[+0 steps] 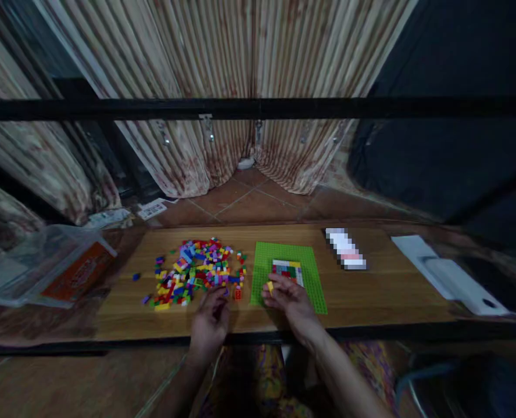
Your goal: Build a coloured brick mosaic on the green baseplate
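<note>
Green studded plastic baseplate (263,254): flat on the brown wood-grained surface (380,299), just right of centre in the lower half of the frame.
Plate direction: upper and lower edges running roughly across the frame, right edge slanting to lower right; no clear long axis.
Multicoloured brick patch (287,268): white, grey, yellow and red plastic pieces set close together on the plate; lower part partly hidden by fingers.
Progress: judged partway; compact patch in place, bare green studs around it, plenty of pieces lying loose; amount left to add, cannot tell.
Right hand (294,303): fingertips pinched on a small yellow plastic brick (270,287), above the plate's lower left part.
Yellow brick direction: long axis seemingly near up-and-down in the frame; stud side too small to tell.
Left hand (209,322): fingers curled, at lower centre-left, near a small dark blue-purple brick (225,292); whether gripping it, cannot tell.
Between the hands: well apart from each other, with a small red brick (237,294) nearer the left.
Loose brick heap (200,269): mixed colours, spread across the lower centre-left.
Right of the plate: dark-edged phone (345,249), screen blurred, tilted toward lower right.
</note>
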Tool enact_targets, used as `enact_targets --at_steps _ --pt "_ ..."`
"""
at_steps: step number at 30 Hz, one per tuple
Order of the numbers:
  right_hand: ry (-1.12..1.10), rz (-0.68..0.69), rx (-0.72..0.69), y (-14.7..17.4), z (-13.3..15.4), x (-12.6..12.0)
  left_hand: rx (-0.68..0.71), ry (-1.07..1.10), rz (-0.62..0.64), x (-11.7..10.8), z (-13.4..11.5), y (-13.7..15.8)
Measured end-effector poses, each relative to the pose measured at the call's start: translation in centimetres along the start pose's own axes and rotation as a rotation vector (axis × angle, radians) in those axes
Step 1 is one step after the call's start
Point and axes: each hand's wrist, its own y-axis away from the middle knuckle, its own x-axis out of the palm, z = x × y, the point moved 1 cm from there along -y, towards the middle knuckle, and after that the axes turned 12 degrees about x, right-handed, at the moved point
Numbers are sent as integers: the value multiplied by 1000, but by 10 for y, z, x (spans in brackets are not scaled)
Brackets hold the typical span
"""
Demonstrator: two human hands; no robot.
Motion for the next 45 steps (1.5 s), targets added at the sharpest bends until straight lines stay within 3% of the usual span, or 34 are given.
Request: enact_targets --at_steps 4,11,21,25,29,33,38,41,45 --pt "147 -58 -68 -3 -9 -6 -31 27 -21 3 2 1" --pt "653 -148 -254 1 -15 -9 -35 38 -43 5 -1 3" --pt "1226 -311 -501 -10 -14 38 -13 54 -59 6 -4 4" --pt "1252 -253 -565 -10 -21 43 -15 85 -66 5 -8 7" --pt "1181 -221 -610 -10 -26 32 -11 39 -108 -8 -13 14" --pt "1149 -208 -652 -10 -32 17 8 -153 -237 -40 -3 25" --pt "1163 -210 -670 -8 -39 10 -138 -442 -409 -91 25 31" --pt "1171 -190 -655 -8 -41 10 -229 -497 -352 -108 34 29" --pt "1167 -194 -620 -7 -42 10 -246 -489 -246 -109 36 22"
